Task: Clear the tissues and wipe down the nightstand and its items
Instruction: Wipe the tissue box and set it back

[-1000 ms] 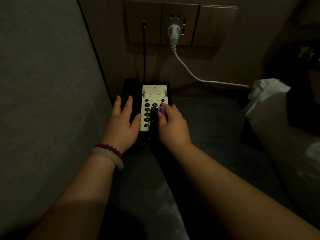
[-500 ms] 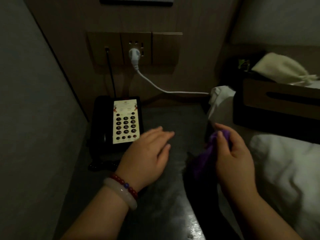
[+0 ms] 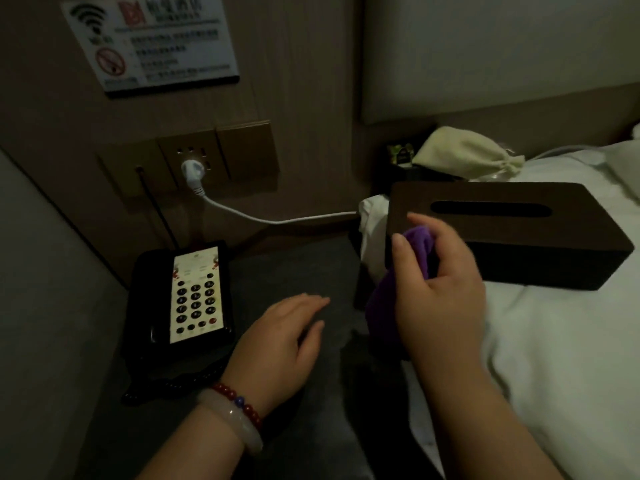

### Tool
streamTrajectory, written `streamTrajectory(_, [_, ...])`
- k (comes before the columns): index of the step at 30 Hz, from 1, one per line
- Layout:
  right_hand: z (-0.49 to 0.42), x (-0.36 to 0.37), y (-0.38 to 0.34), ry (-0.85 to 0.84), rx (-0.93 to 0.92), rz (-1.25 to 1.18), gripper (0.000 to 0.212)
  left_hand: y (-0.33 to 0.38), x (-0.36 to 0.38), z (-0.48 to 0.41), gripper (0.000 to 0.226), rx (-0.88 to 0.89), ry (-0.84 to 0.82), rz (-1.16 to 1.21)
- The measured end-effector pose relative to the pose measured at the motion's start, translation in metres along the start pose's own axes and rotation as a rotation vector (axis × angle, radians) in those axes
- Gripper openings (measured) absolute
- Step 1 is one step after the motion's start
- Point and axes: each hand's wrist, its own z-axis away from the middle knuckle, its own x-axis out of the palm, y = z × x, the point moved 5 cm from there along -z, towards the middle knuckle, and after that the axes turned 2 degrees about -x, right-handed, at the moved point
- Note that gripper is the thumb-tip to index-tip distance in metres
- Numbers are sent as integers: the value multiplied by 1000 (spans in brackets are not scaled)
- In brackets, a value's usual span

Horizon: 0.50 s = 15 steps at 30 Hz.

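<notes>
Here the purple cloth (image 3: 414,251) sits pinched in the right hand (image 3: 440,289) fingers (image 3: 403,252).

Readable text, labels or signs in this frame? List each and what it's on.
Wall placard: Wi-Fi symbol and no-smoking symbol are clear; the red logo and lines of Chinese print are too blurred to read.
Telephone: faceplate print and key labels too small to read.
Tissue box: no text visible.

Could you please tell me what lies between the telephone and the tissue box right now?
In the head view: bare nightstand top with the left hand over it, then the right hand gripping the purple cloth before the tissue box.
</notes>
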Motion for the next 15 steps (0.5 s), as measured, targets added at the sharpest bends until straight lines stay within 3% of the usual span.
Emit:
streamTrajectory(6, [-26, -46, -5, 279, -145, 71, 28, 62, -16, -73, 68, 98, 4, -79])
streamTrajectory(10, [-31, -72, -6, 445, -181, 97, 28, 109, -14, -128, 86, 183, -165, -308])
streamTrajectory(15, [-36, -75, -4, 431, -195, 131, 30, 142, 15, -157, 89, 252, -398, -425])
